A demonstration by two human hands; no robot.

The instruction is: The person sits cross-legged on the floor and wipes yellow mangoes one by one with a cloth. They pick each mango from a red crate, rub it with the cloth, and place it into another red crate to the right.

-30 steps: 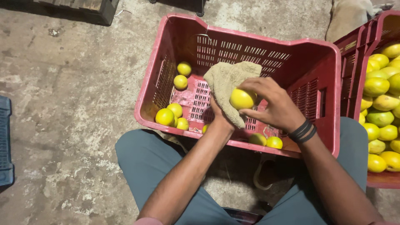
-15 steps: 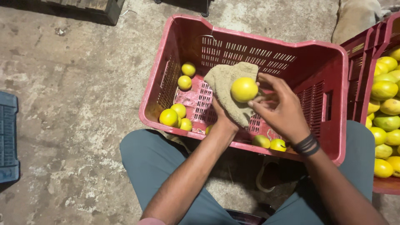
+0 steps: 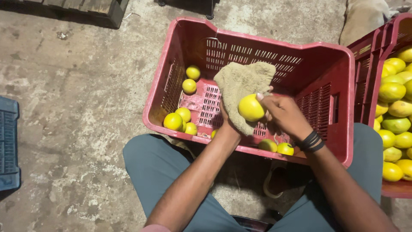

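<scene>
Wiping yellow fruit (image 3: 250, 107) | right hand (image 3: 286, 115) fingers pinch it, left hand (image 3: 227, 122) closed under cloth (image 3: 243, 83) | risk: slips toward crate (image 3: 339, 77) floor at 6 o'clock

Head view, steeply down, close

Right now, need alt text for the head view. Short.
A seated person's right hand holds a yellow fruit against a tan cloth draped over the left hand, above a red plastic crate containing a few more yellow fruits.
</scene>
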